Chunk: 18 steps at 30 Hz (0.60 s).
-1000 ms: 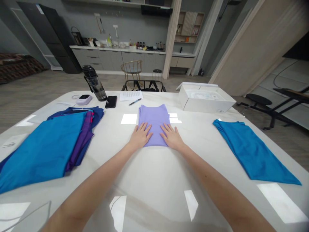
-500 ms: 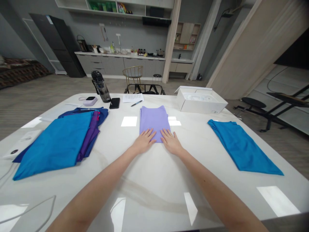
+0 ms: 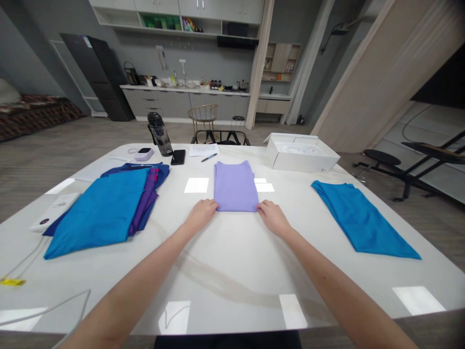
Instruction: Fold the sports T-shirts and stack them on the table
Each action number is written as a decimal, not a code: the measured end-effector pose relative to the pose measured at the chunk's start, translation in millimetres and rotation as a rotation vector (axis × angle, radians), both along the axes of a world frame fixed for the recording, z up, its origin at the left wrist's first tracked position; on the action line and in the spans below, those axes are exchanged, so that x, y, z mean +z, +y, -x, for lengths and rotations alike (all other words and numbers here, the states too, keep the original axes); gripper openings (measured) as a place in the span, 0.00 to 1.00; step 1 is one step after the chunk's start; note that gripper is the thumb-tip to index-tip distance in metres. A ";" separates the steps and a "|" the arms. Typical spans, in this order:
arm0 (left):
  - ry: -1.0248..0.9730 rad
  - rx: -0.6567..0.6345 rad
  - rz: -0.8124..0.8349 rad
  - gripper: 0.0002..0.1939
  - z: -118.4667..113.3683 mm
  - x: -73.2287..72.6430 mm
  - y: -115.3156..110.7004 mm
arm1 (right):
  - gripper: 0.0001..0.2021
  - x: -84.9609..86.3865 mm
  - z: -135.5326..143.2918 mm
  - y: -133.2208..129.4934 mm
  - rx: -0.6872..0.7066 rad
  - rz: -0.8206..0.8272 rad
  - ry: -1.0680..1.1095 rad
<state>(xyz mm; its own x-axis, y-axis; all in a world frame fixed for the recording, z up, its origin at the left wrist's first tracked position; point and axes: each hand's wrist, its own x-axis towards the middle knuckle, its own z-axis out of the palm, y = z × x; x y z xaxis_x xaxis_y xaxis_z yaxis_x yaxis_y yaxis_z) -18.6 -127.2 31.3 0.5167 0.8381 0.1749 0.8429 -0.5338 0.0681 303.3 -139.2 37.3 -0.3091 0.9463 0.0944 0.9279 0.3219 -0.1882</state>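
Note:
A folded lavender garment (image 3: 236, 186) lies flat on the white table (image 3: 232, 261), straight ahead of me. My left hand (image 3: 204, 212) pinches its near left corner, fingers closed on the cloth. At the near right corner, my right hand (image 3: 271, 214) grips the fabric the same way. A folded blue garment (image 3: 363, 218) rests by itself to the right. On the left is a pile of folded clothes, with a blue garment (image 3: 101, 213) on top and a purple garment (image 3: 145, 203) showing at its edge.
Along the far side are a black water bottle (image 3: 160, 134), a phone (image 3: 178, 157), a pen (image 3: 209, 157), a paper sheet (image 3: 203, 150) and an open white box (image 3: 303, 156). A white device (image 3: 54, 213) with a cable sits at the left edge, beside the pile.
Both hands have moved apart, from lying spread on the lavender garment to pinching its two near corners. The camera view has shifted slightly.

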 end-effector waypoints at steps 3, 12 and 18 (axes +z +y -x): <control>0.005 -0.016 0.018 0.11 -2.0 5.9 -5.8 | 0.13 6.7 -0.2 -5.4 0.037 0.067 0.029; -0.221 -0.314 0.530 0.10 11.1 44.0 -102.0 | 0.08 55.3 -14.6 -87.5 0.241 0.768 0.159; -0.382 -0.075 0.511 0.11 -2.6 57.8 -84.7 | 0.09 65.8 -10.5 -53.2 0.228 0.749 0.298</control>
<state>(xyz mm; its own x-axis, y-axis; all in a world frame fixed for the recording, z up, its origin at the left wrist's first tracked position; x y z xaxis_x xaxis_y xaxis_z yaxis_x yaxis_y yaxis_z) -16.0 -211.9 89.0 0.5573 0.8286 -0.0535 0.6706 -0.4112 0.6174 313.8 -192.4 103.1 -0.5622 0.7087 -0.4263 0.7327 0.1877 -0.6542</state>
